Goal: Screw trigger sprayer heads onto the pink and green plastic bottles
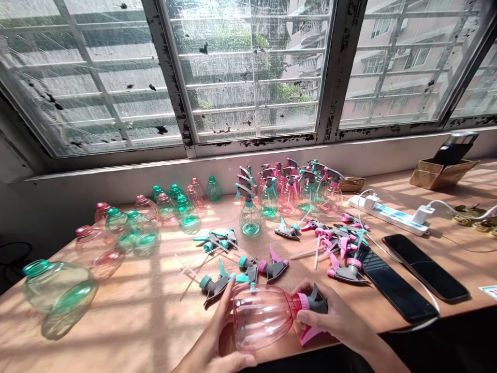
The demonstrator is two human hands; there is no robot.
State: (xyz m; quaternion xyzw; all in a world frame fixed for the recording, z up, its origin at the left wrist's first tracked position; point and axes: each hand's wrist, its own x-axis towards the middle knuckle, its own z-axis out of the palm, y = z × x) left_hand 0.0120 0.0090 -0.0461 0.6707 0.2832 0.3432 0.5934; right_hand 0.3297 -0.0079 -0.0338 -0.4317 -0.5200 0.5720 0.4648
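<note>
Green and pink bottles [60, 285] sit topless at left. Front and centre, our left hand [219, 331] cups a pink bottle [264, 316]; beyond, sprayers [275, 268] lie loose, topped bottles [250, 220] behind. Our right hand [344, 316] grips the held bottle's grey-and-pink sprayer [316, 301].

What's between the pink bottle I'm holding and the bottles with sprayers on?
Loose spray heads, teal and pink, on the table; head view.
</note>
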